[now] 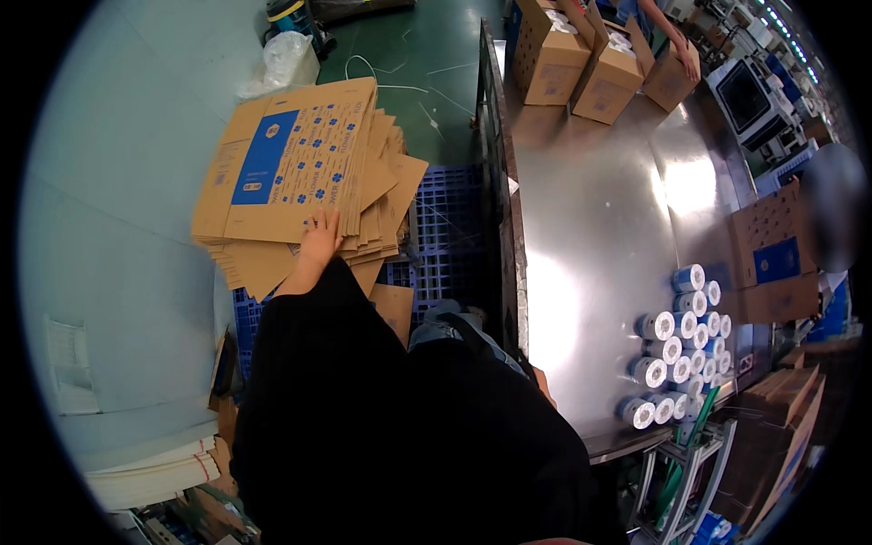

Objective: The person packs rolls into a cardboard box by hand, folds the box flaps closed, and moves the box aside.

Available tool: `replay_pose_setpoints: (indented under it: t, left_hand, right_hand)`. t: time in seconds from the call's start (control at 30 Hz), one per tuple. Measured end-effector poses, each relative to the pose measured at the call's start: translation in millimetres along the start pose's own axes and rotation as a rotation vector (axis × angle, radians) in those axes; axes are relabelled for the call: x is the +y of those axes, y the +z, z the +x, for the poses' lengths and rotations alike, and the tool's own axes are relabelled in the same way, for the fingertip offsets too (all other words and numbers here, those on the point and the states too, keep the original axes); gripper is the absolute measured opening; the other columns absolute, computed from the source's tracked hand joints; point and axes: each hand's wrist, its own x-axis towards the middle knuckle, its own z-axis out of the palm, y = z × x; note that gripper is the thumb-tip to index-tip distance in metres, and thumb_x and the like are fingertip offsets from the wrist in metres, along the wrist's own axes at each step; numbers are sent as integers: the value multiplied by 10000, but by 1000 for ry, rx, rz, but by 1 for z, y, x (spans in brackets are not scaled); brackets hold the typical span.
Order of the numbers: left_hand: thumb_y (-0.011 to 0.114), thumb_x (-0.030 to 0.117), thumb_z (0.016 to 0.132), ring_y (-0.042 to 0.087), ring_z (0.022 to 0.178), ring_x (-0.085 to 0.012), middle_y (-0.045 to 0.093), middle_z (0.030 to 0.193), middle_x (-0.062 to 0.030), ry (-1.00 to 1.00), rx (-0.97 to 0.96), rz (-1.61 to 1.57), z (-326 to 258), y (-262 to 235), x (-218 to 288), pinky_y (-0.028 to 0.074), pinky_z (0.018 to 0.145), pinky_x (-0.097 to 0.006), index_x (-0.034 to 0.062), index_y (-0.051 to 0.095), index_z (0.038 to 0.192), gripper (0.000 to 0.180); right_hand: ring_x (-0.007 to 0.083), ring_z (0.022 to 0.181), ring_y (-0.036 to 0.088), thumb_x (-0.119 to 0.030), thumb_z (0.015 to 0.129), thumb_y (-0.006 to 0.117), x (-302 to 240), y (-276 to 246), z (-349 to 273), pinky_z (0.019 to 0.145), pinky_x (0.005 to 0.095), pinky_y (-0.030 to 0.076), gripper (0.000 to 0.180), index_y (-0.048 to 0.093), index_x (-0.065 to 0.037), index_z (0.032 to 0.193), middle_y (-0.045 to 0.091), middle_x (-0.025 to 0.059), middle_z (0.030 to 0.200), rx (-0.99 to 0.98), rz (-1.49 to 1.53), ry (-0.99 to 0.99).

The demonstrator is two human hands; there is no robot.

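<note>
My left hand reaches out and rests on the near edge of the top sheet of a tall stack of flat cardboard cartons. Its fingers are stretched out and lie on the board. The top carton is brown with a blue panel and blue flower prints; those beneath lie askew. Beside the table's near-left edge only a sliver of my right hand shows past the black sleeve, its fingers hidden. The cartons stand on a blue plastic pallet.
A steel table lies to the right, bearing several wrapped white rolls. Filled open cartons stand at its far end, where another person's hand touches a box. A metal rail edges the table. White plastic wrap lies beyond the stack.
</note>
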Motion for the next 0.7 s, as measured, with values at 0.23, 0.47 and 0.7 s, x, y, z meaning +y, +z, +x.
replay_pose_setpoints:
  t: [0.23, 0.47, 0.7]
  left_hand:
    - [625, 146, 773, 349, 1243, -448, 275, 1432, -179, -30, -309, 57, 10, -14, -12, 425, 929, -472, 140, 147, 1438, 819]
    - [543, 95, 815, 439, 1191, -413, 309, 1418, -185, -85, 30, 215, -11, -22, 41, 408, 940, -495, 114, 150, 1441, 740]
    - [511, 89, 834, 451, 1179, -404, 377, 1369, -209, -88, -46, 264, -1, -5, 15, 403, 951, -457, -26, 163, 1407, 680]
  right_hand:
    - [339, 989, 601, -313, 795, 542, 36, 23, -22, 852, 355, 447, 431, 596, -10, 1097, 636, 215, 997, 171, 154, -59]
    - [285, 975, 605, -265, 834, 516, 51, 13, -47, 847, 336, 443, 357, 608, -15, 1073, 646, 193, 980, 145, 390, 36]
    - [290, 945, 618, -235, 830, 530, 59, 15, -45, 825, 334, 457, 341, 607, -15, 1079, 652, 187, 972, 90, 161, 36]
